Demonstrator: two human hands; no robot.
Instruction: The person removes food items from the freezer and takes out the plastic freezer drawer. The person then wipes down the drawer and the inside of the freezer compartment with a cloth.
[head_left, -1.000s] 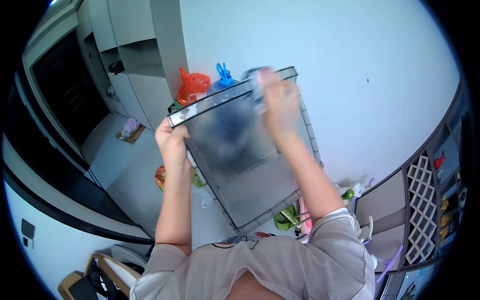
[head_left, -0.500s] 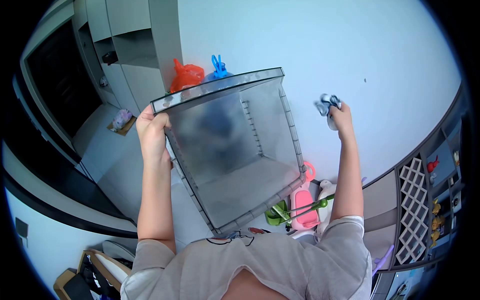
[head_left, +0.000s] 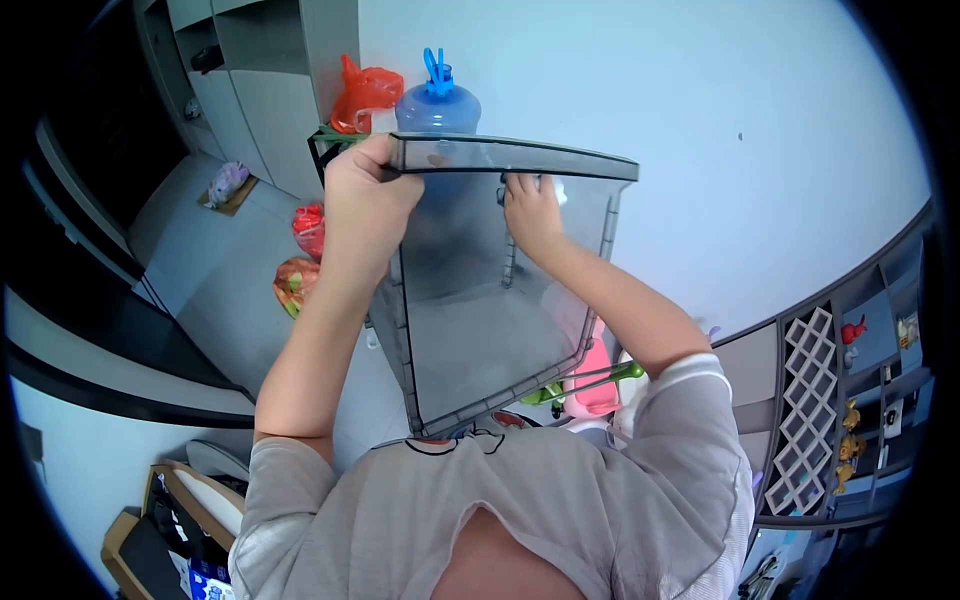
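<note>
A translucent grey plastic bin [head_left: 515, 155] with dark edges is held up on its side before my chest, its open mouth toward me. My left hand [head_left: 368, 200] is closed around the rim at its upper left corner, thumb in front. Inside the bin, just under the top rim, my right hand [head_left: 532, 212] presses against the inner wall. A crumpled cloth [head_left: 561, 190] with white and dark patches shows at the edges of these fingers; most of it is hidden beneath them.
Behind the bin stand a blue water jug [head_left: 438, 108] and a red plastic bag [head_left: 366, 98]. Below it to the right are a pink plastic item [head_left: 596, 380] and a green handle [head_left: 628, 370]. A shelf with a lattice [head_left: 806, 420] lines the right side.
My right hand has swung left from beside the bin into it, carrying the cloth. My left hand has shifted right with the bin, which has turned so its top edge now slopes down rightward.
</note>
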